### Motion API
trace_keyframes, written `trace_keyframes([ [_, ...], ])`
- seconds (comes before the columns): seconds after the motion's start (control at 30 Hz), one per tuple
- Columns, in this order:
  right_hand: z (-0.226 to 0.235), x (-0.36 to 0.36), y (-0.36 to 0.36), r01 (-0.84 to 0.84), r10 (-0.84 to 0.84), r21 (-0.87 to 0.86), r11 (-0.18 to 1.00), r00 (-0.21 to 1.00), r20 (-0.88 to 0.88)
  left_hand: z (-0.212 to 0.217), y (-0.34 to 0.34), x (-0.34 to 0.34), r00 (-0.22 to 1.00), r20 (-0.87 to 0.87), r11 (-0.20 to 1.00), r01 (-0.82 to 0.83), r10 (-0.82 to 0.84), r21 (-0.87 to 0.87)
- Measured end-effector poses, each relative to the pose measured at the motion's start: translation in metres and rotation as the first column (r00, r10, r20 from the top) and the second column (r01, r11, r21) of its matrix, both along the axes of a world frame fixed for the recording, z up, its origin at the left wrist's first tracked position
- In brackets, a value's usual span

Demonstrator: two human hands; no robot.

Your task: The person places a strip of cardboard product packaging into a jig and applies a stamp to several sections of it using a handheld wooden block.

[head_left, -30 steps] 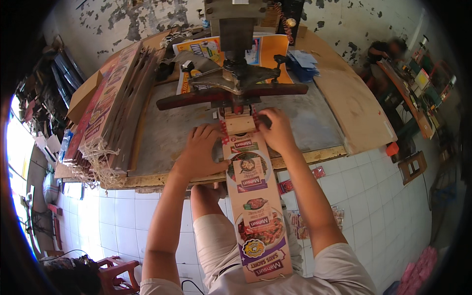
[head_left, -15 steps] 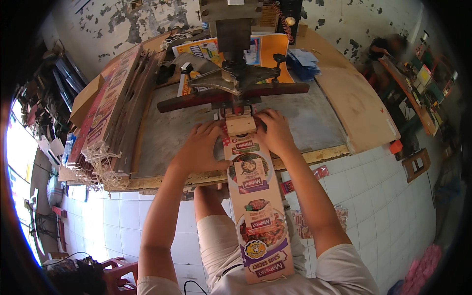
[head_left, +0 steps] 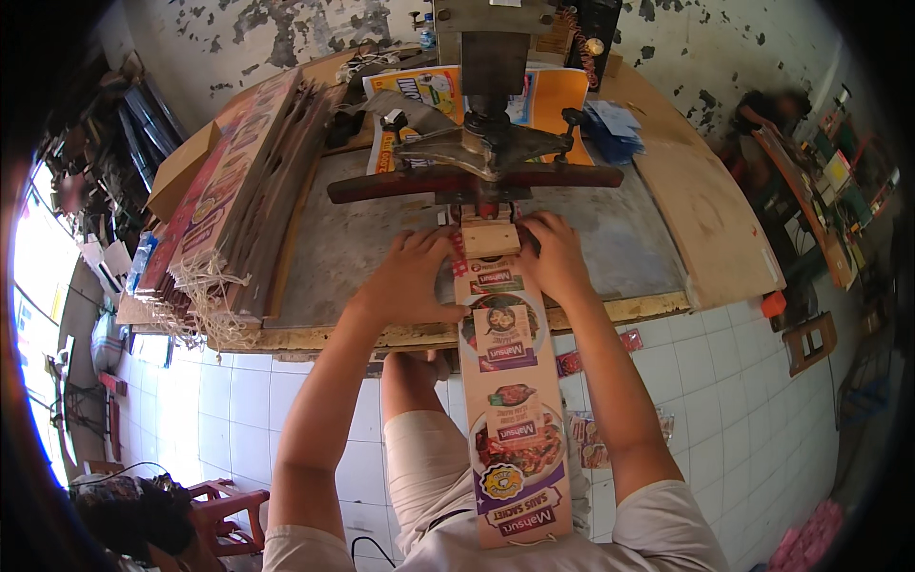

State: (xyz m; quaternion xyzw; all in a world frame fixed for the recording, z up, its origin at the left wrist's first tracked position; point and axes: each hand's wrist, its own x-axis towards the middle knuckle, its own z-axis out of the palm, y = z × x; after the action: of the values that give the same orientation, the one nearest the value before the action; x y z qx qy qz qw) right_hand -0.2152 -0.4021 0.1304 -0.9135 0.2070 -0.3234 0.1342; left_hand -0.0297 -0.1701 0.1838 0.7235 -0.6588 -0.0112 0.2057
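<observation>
A long printed cardboard strip (head_left: 515, 381), pinkish with food pictures, runs from my lap up over the bench edge. Its far end meets a small pale wooden block (head_left: 491, 238) beneath a dark metal press (head_left: 488, 157). My left hand (head_left: 408, 281) lies at the strip's left side, fingers stretched toward the block and thumb spread out to the strip's edge; it is open. Along the right edge, my right hand (head_left: 558, 262) has its fingers bent in beside the block and is closed on the strip there. Its thumb is mostly hidden.
Stacked printed boards with loose strings (head_left: 224, 200) stand on the bench's left. A brown board (head_left: 710, 224) lies at the right, near blue sheets (head_left: 615, 129). Orange printed sheets (head_left: 558, 95) lie behind the press. Another person (head_left: 762, 119) is at the far right.
The whole view has shifted slightly, so bench and press appear farther right. Both hands stay beside the strip near the block, almost unmoved relative to it.
</observation>
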Motion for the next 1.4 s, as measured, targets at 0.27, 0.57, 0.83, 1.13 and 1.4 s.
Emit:
trace_keyframes([
  [0.27, 0.01, -0.003, 0.002, -0.091, 0.084, 0.032, 0.995, 0.983, 0.165, -0.022, 0.015, -0.011, 0.998, -0.011, 0.995, -0.06, 0.059, -0.079],
  [0.57, 0.033, -0.009, 0.028, -0.357, 0.342, 0.053, 0.933, 0.921, 0.188, -0.026, 0.031, -0.033, 0.989, -0.048, 0.966, -0.15, 0.143, -0.213],
  [0.83, 0.029, -0.014, 0.02, -0.383, 0.362, 0.141, 0.913, 0.92, 0.15, -0.025, 0.032, -0.035, 0.98, -0.132, 0.949, -0.18, 0.15, -0.26],
  [1.13, 0.041, -0.123, 0.067, -0.42, 0.399, 0.094, 0.903, 0.899, 0.18, -0.037, 0.068, -0.061, 0.941, -0.017, 0.897, -0.328, 0.338, -0.296],
  [1.4, 0.022, -0.192, -0.011, 0.167, -0.183, 0.078, 0.983, 0.934, 0.307, -0.098, 0.085, -0.086, 0.845, 0.006, 0.739, -0.464, 0.535, -0.489],
])
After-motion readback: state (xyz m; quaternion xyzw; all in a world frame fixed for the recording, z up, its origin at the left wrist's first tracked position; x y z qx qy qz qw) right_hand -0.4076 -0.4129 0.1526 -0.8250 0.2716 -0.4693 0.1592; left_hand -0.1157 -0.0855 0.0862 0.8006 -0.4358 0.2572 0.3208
